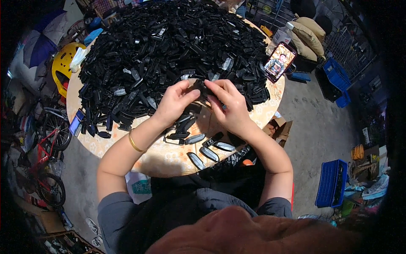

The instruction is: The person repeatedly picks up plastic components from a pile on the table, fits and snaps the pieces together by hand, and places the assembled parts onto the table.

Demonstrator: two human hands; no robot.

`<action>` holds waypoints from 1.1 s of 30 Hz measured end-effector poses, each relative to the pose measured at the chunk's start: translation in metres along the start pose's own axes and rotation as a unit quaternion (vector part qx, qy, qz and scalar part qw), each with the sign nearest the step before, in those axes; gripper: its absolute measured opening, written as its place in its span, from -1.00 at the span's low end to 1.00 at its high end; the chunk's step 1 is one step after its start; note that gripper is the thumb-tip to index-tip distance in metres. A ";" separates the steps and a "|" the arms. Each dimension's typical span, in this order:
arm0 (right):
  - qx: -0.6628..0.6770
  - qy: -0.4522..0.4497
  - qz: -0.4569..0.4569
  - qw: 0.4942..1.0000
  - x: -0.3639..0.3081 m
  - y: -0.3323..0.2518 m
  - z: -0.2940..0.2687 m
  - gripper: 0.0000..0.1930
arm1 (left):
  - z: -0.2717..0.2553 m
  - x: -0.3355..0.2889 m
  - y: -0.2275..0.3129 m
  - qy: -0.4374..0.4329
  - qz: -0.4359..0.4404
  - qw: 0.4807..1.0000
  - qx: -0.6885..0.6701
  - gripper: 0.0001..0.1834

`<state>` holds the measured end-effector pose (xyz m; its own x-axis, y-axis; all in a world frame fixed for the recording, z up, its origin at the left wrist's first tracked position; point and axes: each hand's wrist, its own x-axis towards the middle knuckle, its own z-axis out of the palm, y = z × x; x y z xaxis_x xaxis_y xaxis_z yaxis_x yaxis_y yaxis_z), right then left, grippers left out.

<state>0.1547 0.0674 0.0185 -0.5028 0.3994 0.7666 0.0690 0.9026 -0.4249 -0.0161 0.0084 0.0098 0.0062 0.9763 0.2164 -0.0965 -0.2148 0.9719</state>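
Note:
My left hand point(172, 103) and my right hand point(232, 109) meet over the near middle of a round table point(156, 156). Between their closed fingertips they grip a small black plastic part point(201, 89), mostly covered by the fingers. A large heap of black plastic parts point(165, 51) fills the far side of the table, just beyond my hands. Below my hands, near the front edge, lie several grey-and-black oval pieces point(209, 154). Some black pieces point(184, 125) are clustered beside my left wrist, which wears a gold-coloured bangle point(135, 142).
A phone with a lit screen point(280, 62) stands at the table's right edge; another flat device point(76, 122) rests at the left edge. Blue crates point(332, 183) stand on the floor to the right. A red bicycle point(44, 154) and a yellow plastic object point(63, 63) are at the left.

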 end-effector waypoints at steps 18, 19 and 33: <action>-0.002 -0.077 0.017 0.997 0.004 0.001 -0.015 -0.71 | -0.012 0.002 0.002 -0.023 0.051 0.983 0.175 -0.74; 0.010 -0.106 0.015 0.994 0.004 0.002 -0.016 -0.69 | -0.012 0.002 0.004 -0.032 0.046 0.982 0.180 -0.74; 0.422 -0.047 0.382 0.821 0.003 0.002 0.003 -0.68 | 0.003 -0.003 0.011 0.044 0.021 0.996 -0.075 -0.63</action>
<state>0.1504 0.0701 0.0184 -0.6579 0.7469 0.0971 -0.2054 -0.0539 -0.9772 -0.0142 0.0029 0.0205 -0.0878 0.9665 0.2412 -0.2426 -0.2556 0.9359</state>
